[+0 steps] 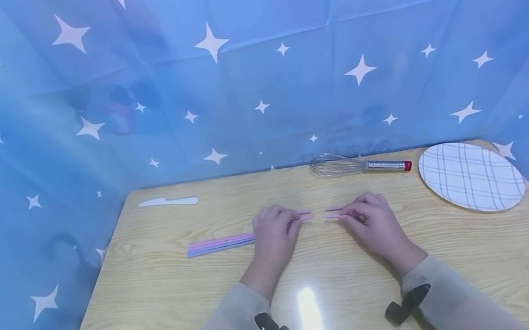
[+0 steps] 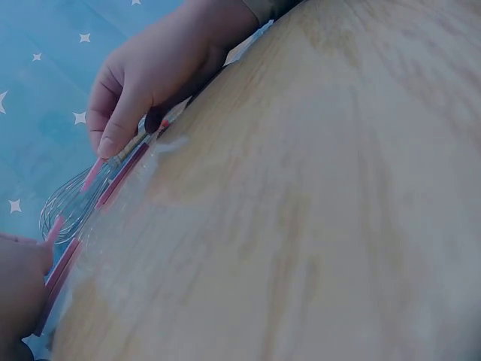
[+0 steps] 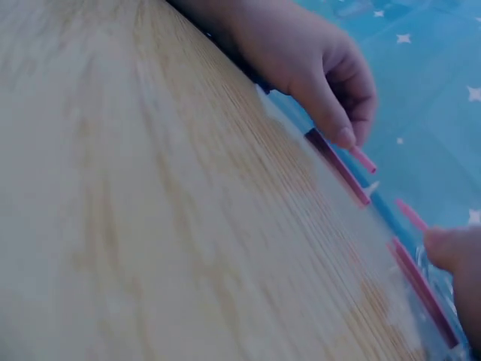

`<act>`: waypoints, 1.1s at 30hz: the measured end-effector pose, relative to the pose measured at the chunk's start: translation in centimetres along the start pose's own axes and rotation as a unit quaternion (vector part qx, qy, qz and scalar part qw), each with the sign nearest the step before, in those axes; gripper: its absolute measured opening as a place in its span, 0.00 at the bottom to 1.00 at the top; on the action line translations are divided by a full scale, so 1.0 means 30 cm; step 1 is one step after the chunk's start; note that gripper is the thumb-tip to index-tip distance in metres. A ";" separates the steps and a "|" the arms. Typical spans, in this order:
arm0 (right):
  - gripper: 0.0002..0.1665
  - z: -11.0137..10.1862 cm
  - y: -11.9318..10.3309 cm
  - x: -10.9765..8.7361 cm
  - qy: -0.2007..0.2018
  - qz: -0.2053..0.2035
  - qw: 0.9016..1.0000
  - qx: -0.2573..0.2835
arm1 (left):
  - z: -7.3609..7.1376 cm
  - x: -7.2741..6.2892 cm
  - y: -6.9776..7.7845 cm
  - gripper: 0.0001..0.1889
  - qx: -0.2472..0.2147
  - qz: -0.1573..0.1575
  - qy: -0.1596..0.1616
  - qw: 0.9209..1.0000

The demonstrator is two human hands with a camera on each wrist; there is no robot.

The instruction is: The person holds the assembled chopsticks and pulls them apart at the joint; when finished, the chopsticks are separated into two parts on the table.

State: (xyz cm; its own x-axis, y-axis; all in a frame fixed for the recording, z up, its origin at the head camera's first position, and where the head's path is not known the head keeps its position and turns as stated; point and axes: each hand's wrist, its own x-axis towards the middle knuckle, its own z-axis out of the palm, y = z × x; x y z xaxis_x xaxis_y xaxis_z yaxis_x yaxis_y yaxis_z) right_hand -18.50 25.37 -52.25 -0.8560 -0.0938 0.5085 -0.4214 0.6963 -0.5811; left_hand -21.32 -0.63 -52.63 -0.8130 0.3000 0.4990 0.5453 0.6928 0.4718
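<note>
My left hand point(image 1: 274, 234) pinches a thin pink straw point(image 1: 307, 218) between thumb and fingers, its tip pointing right. Opposite, my right hand point(image 1: 374, 223) pinches another pink straw point(image 1: 331, 217), tip pointing left. A small gap separates the two tips. Close behind each held straw lies a darker pink strip; the right wrist view shows one strip point(image 3: 338, 167) by the left hand and one strip point(image 3: 423, 293) by the right. To the left, several pink, purple and blue straws point(image 1: 220, 245) lie side by side; the left hand hides their right ends.
A white plastic knife point(image 1: 168, 202) lies at the back left of the wooden table point(image 1: 128, 322). At the back right are a wire whisk point(image 1: 359, 164) with a red-tipped handle and a checked white plate point(image 1: 471, 177). A blue starred curtain point(image 1: 249, 74) hangs behind.
</note>
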 end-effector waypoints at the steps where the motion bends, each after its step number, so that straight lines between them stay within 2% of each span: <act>1: 0.07 0.000 0.002 0.002 0.007 -0.011 1.000 -0.009 | 0.002 -0.001 -0.002 0.03 0.001 0.001 0.006 1.000; 3: 0.08 0.000 0.006 0.006 0.018 -0.031 0.999 -0.029 | 0.007 -0.002 -0.008 0.04 0.007 0.005 0.020 1.000; 6: 0.08 -0.001 0.014 0.008 0.028 -0.039 0.998 -0.047 | 0.014 -0.001 -0.011 0.04 0.016 0.008 0.032 0.999; 14: 0.07 0.008 0.031 0.011 0.002 -0.003 0.999 -0.051 | 0.016 -0.002 -0.013 0.02 0.029 -0.019 0.030 0.999; 23: 0.05 0.008 0.026 0.007 0.005 0.008 0.999 -0.050 | 0.022 -0.003 -0.012 0.04 0.037 -0.019 0.025 0.999; 28: 0.06 0.002 0.035 0.013 0.004 0.002 0.999 -0.052 | 0.027 0.002 -0.003 0.06 0.029 -0.012 0.036 0.999; 33: 0.07 0.014 0.044 0.021 0.006 -0.001 0.999 -0.053 | 0.022 0.010 -0.005 0.06 0.042 0.014 0.037 0.998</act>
State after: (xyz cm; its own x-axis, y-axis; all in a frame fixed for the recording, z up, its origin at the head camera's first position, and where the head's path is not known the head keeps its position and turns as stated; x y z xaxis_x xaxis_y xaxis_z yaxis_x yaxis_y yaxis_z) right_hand -19.74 25.94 -52.95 -0.8509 -0.0874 0.5180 -0.3887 0.7680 -0.5090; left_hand -21.79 -0.21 -53.03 -0.7790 0.2725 0.5646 0.5454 0.7387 0.3960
